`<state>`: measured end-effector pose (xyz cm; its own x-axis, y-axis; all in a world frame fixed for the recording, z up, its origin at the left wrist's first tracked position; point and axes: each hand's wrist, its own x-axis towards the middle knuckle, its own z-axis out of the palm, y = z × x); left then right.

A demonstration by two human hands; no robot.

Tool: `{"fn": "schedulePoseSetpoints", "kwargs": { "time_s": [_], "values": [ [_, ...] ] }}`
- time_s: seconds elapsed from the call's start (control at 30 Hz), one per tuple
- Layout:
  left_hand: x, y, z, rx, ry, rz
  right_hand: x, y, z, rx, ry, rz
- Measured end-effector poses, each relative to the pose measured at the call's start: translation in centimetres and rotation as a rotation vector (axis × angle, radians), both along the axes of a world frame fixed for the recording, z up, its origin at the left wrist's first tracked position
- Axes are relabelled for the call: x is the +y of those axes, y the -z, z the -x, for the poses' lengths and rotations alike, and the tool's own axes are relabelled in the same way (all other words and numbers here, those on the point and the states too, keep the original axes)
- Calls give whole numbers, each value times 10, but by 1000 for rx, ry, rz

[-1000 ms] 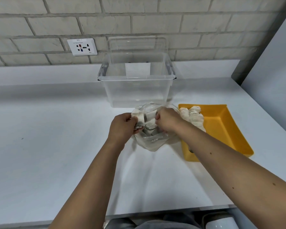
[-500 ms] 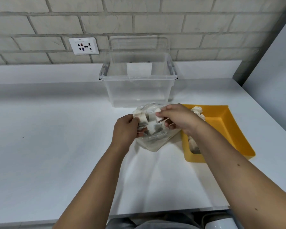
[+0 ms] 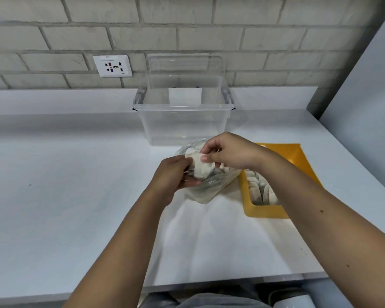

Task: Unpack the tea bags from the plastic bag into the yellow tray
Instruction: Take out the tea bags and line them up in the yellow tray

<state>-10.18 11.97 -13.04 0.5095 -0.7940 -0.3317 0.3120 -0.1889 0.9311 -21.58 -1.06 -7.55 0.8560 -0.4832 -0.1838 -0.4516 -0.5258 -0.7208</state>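
A clear plastic bag (image 3: 211, 185) with white tea bags inside lies on the white table, just left of the yellow tray (image 3: 265, 211). My left hand (image 3: 173, 174) grips the bag's left edge near its mouth. My right hand (image 3: 229, 152) pinches a white tea bag (image 3: 201, 167) at the bag's opening, partly lifted out. Several tea bags (image 3: 262, 190) lie in the tray's near left part; my right forearm hides much of the tray.
An open, clear storage box (image 3: 182, 121) stands behind the bag against the wall. A wall socket (image 3: 112, 66) is on the brick wall at the left. The table's front edge runs below my forearms; a grey wall panel rises at the right.
My right hand has come up out of the plastic bag with a tea bag pinched in its fingers. My left hand has kept its hold on the bag's edge.
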Motion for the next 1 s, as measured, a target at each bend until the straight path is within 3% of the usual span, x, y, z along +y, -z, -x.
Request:
{"fn": "schedulePoseSetpoints", "kwargs": {
  "time_s": [0.13, 0.27, 0.37, 0.43, 0.57, 0.73, 0.87, 1.0],
  "values": [
    [0, -5, -1, 56, 57, 11, -10, 9, -12, -114, 56, 19],
    [0, -2, 0, -65, 104, 10, -16, 22, -19, -191, 89, -2],
    [-1, 3, -1, -118, 19, -4, -26, 33, -22, -219, 198, -98],
    [-2, 6, -3, -153, -41, -29, -36, 44, -21, -80, 208, 82],
    [-4, 10, -3, -185, -68, -50, -37, 70, -23, 337, 29, 555],
    [-5, 13, -1, -199, -76, -71, -32, 80, -32, 419, -75, 703],
    [-1, 11, -3, -209, -74, -67, -35, 74, -28, 377, -103, 589],
    [0, 6, -5, -243, -77, -65, -37, 20, -9, 214, -143, 390]
  ]
}}
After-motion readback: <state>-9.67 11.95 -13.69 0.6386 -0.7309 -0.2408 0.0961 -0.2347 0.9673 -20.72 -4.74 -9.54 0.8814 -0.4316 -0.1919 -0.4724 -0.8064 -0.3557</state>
